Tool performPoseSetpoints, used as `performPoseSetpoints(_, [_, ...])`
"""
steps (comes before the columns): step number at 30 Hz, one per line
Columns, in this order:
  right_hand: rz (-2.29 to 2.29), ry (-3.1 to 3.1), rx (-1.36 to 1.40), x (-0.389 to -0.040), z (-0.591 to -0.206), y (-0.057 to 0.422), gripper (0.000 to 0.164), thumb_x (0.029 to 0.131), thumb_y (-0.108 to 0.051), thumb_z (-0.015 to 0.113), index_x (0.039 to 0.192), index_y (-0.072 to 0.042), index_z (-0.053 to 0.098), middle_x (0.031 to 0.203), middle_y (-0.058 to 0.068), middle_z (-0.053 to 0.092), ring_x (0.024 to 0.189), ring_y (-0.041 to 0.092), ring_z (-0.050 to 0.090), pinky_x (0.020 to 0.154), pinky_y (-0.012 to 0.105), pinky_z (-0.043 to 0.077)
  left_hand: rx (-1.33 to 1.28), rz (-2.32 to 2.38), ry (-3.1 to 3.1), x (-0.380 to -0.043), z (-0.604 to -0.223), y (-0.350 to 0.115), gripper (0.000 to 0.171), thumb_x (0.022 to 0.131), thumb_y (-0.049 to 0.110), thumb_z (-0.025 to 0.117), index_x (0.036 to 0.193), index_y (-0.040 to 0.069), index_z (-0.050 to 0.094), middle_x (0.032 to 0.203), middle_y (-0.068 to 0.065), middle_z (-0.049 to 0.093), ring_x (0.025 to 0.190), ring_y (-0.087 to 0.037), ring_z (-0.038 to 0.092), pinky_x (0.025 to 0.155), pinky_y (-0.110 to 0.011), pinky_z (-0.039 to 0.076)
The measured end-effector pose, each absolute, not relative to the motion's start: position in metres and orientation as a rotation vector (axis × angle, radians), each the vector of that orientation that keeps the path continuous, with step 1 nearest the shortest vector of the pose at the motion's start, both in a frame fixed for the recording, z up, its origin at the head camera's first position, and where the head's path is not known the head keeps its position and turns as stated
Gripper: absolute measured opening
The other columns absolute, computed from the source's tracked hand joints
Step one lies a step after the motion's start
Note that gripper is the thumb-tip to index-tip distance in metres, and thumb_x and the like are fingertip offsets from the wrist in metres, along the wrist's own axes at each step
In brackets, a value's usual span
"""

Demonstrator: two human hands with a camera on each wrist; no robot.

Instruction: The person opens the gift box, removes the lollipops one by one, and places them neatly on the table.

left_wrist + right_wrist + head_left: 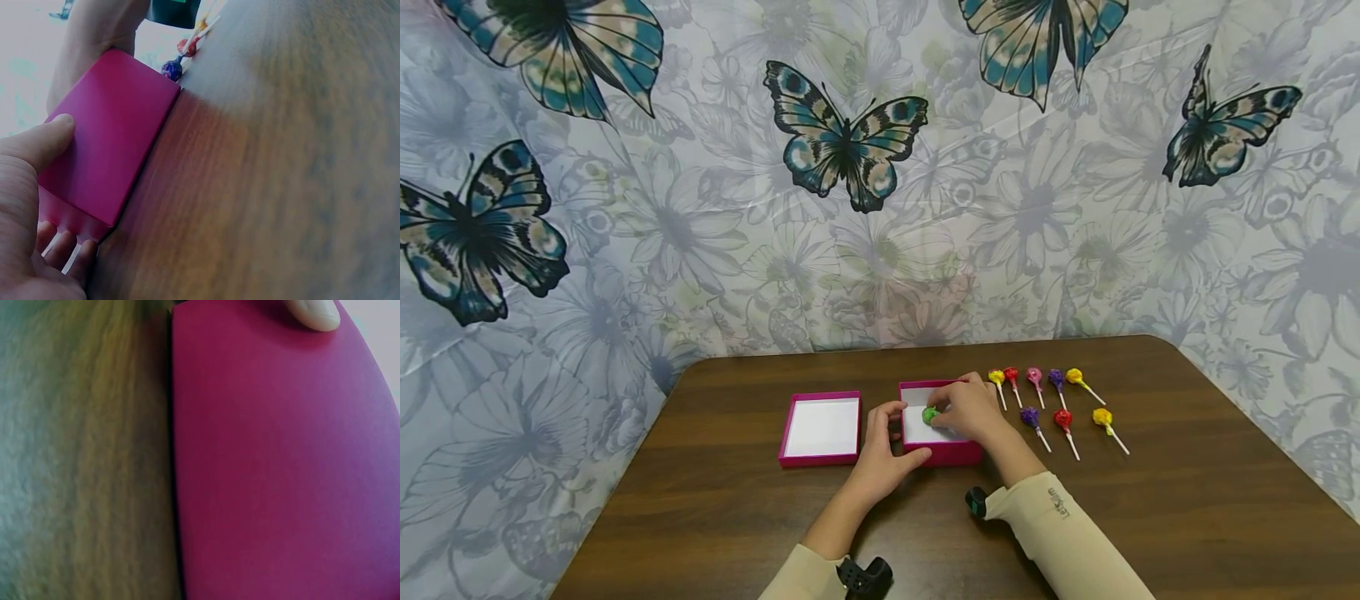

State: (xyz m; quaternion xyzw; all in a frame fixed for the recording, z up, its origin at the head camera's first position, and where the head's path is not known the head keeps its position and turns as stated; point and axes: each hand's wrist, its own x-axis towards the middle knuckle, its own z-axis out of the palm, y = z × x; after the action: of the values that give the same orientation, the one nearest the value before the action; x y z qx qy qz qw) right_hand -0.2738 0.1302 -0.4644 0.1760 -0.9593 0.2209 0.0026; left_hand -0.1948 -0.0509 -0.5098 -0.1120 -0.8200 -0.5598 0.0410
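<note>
A deep pink box (942, 454) with a white inside stands on the table, its top off. My left hand (880, 460) holds it by the near left corner. In the left wrist view, the thumb (53, 137) lies on the front wall and the other fingers touch the left side. My right hand (973, 410) reaches into the box from the right and pinches a green lollipop (929, 414) over the white bottom. The fingers hide the lollipop's stick. The right wrist view is mostly filled by the box wall (275, 456), with the left thumb at its top edge.
Left of the box lies the matching pink lid (818, 460), white inside facing up. Two rows of lollipops lie to the right, among them a pink one (1034, 376), a purple one (1030, 417), a red one (1063, 418) and a yellow one (1102, 417). Behind the brown table (715, 492) hangs a butterfly-print cloth.
</note>
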Motion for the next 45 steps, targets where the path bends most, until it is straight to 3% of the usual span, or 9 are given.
performPoseSetpoints(17, [0.801, -2.995, 0.517, -0.273, -0.4649, 0.1271, 0.019, 0.081, -0.029, 0.082, 0.099, -0.024, 0.08, 0.096, -0.006, 0.078, 0.119, 0.03, 0.047, 0.091, 0.052, 0.038, -0.333, -1.707, -2.514, -0.1953, -0.5104, -0.0532, 0.075, 0.085, 0.029, 0.08, 0.142, 0.019, 0.033, 0.144, -0.006, 0.034, 0.13, -0.02, 0.044, 0.108, -0.034, 0.047])
performPoseSetpoints(29, [0.799, -2.963, 0.48, -0.2713, -0.4623, 0.1278, 0.026, 0.082, -0.035, 0.08, 0.106, -0.026, 0.079, 0.103, -0.006, 0.078, 0.116, 0.028, 0.054, 0.095, 0.052, 0.042, -0.329, -1.717, -2.504, -0.1956, -0.5103, -0.0522, 0.075, 0.084, 0.027, 0.081, 0.142, 0.018, 0.033, 0.144, -0.006, 0.034, 0.129, -0.02, 0.044, 0.107, -0.033, 0.048])
performPoseSetpoints(36, [0.894, -2.891, 0.515, -0.2721, -0.4632, 0.1319, 0.026, 0.084, -0.032, 0.08, 0.107, -0.021, 0.08, 0.103, -0.001, 0.078, 0.117, 0.033, 0.059, 0.102, 0.053, 0.045, -0.344, -1.712, -2.495, -0.1959, -0.5102, -0.0511, 0.075, 0.083, 0.026, 0.081, 0.142, 0.018, 0.034, 0.143, -0.007, 0.035, 0.13, -0.02, 0.043, 0.107, -0.033, 0.047])
performPoseSetpoints(45, [1.015, -2.782, 0.512, -0.2729, -0.4657, 0.1342, 0.028, 0.085, -0.032, 0.079, 0.11, -0.02, 0.079, 0.112, 0.006, 0.076, 0.125, 0.036, 0.057, 0.105, 0.06, 0.043, -0.353, -1.711, -2.494, -0.1961, -0.5113, -0.0508, 0.075, 0.084, 0.027, 0.08, 0.142, 0.018, 0.033, 0.143, -0.008, 0.035, 0.13, -0.02, 0.043, 0.107, -0.034, 0.047])
